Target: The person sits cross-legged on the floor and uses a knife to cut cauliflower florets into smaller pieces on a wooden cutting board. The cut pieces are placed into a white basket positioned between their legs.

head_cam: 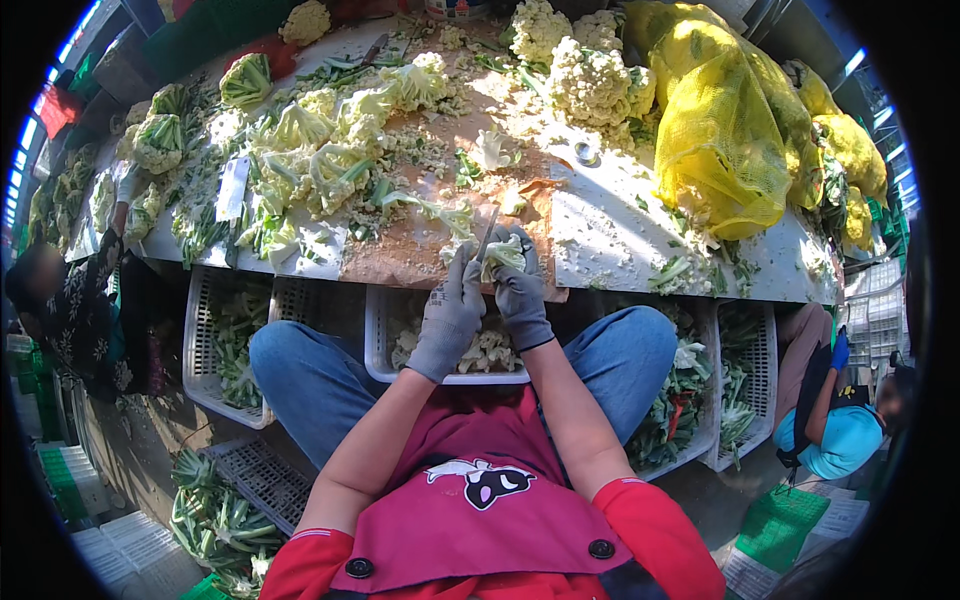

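Observation:
My left hand [451, 319], in a grey knit glove, grips a knife [487, 234] whose narrow blade points up and away from me. My right hand [523, 289], gloved alike, holds a cauliflower piece [505, 255] right beside the blade. Both hands are at the table's near edge, above a white plastic crate [450, 379] of cut florets [487, 351] between my knees. Just beyond the knife, a trimmed cauliflower stalk [435, 214] and a pale cauliflower piece [491, 150] rest on a brown sheet [442, 176]. My fingers hide the knife handle.
Cut cauliflower [322, 150] is heaped at left near a pale flat blade [232, 187]. Whole heads [589, 82] and yellow mesh sacks [720, 135] stand at right. Crates of leaves [225, 345] flank my legs. One person [82, 315] is at left, another [829, 431] at right.

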Demonstrator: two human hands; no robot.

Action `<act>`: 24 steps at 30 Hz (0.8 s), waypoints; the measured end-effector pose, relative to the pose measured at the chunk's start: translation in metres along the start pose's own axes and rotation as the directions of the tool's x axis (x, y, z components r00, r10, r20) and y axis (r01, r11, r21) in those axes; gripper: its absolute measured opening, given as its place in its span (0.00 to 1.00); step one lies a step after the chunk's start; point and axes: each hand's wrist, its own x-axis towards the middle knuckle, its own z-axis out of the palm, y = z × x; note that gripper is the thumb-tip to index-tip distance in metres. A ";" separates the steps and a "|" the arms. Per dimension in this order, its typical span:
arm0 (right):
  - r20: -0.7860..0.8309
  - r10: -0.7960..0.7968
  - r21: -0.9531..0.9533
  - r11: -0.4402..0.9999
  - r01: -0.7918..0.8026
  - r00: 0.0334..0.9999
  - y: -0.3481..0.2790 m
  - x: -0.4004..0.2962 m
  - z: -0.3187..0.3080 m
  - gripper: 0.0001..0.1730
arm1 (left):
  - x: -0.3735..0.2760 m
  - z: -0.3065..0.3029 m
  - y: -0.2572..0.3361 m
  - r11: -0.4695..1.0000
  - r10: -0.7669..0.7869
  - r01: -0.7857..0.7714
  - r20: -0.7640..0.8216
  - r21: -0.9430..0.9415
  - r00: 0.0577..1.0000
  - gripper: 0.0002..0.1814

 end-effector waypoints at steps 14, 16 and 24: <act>0.102 0.251 -0.058 0.968 -0.246 0.963 -0.040 -0.026 -0.022 0.35 | -0.007 -0.052 -0.028 0.643 -0.341 0.486 0.347 -0.592 0.874 0.21; 0.146 0.184 -0.421 0.901 -0.107 0.972 -0.036 -0.029 -0.003 0.34 | -0.009 -0.067 -0.031 0.691 -0.353 0.488 0.340 -0.533 0.872 0.21; 0.136 0.207 -0.476 0.871 -0.119 0.969 0.002 -0.038 0.027 0.21 | -0.017 -0.061 -0.015 0.770 -0.348 0.438 0.271 -0.463 0.898 0.19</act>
